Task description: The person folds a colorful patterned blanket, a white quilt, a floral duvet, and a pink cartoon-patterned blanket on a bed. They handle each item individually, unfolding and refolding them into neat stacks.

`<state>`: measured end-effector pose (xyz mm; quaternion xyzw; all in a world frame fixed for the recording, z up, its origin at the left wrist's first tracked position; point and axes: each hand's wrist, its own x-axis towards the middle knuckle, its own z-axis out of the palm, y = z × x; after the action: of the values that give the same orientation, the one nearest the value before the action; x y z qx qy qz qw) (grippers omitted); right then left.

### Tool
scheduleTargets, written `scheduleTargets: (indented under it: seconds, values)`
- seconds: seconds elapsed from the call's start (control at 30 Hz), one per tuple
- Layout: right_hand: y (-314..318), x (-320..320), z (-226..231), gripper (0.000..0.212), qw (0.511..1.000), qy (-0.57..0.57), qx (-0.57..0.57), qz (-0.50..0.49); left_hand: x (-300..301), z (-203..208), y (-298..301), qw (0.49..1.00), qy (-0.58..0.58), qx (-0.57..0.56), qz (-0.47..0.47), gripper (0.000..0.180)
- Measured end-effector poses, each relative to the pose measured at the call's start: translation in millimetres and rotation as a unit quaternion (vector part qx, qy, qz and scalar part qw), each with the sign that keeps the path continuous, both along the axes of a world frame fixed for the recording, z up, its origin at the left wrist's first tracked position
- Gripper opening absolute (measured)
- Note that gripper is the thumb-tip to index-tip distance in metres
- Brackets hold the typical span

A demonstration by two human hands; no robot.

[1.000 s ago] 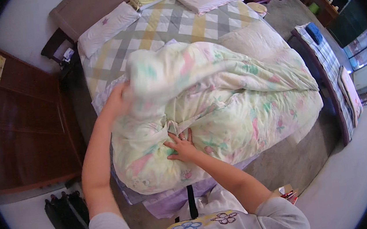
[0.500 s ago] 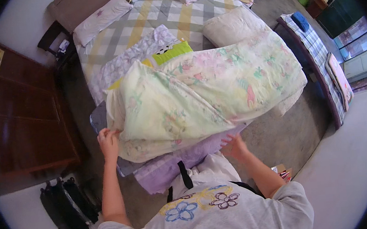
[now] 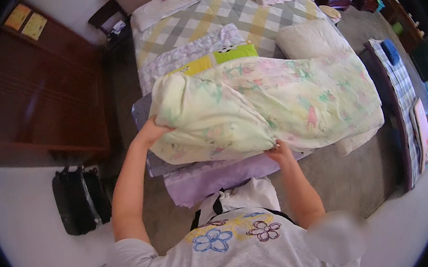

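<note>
Left hand (image 3: 153,131): mine; fingers bunched round the left edge of the quilt (image 3: 318,92), near the left foot corner of the bed (image 3: 259,18).
Right hand (image 3: 279,151): mine; fingers pinching the quilt's near edge at the bed's foot, where a crease ends; fingertips partly hidden.
Quilt, place: one, pale floral, doubled over, laid across the foot half of the bed.
Quilt, long axis: left to right, crosswise to the bed; near edge towards me; which end is its top, I cannot tell.
Quilt, handling: judged soft, limp, bulky, light for its size, not fragile; best taken by edge or corner, hands well apart.
Lilac cloth (image 3: 203,181): at the bed's foot, showing past the quilt.
Yellow-and-green cloth (image 3: 234,52): mid-bed.
White pillow (image 3: 310,40): mid-bed, right side.
Wardrobe (image 3: 40,98): brown, left of the bed.
</note>
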<state>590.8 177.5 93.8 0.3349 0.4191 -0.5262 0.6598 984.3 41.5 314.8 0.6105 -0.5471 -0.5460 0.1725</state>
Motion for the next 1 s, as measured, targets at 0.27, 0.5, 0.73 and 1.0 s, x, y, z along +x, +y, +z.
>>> scheduleTargets:
  seconds: [0.27, 0.5, 0.73, 1.0]
  values:
    - [33, 44, 59, 0.048, 0.978, -0.042, -0.202, 0.040, 101, -83, 126, 0.994, -0.034, -0.054, -0.088, 0.044]
    - [63, 131, 20, 0.045, 0.967, -0.024, -0.188, 0.169, 98, -93, 81, 0.957, -0.111, -0.224, -0.146, 0.029]
    - [83, 173, 18, 0.042, 0.974, 0.022, -0.122, 0.189, -16, -54, -7, 0.823, -0.348, -0.449, 0.011, 0.055]
    - [92, 191, 82, 0.052, 0.953, 0.121, -0.200, 0.193, 58, -159, -159, 0.874, -0.411, -0.249, -0.076, 0.030]
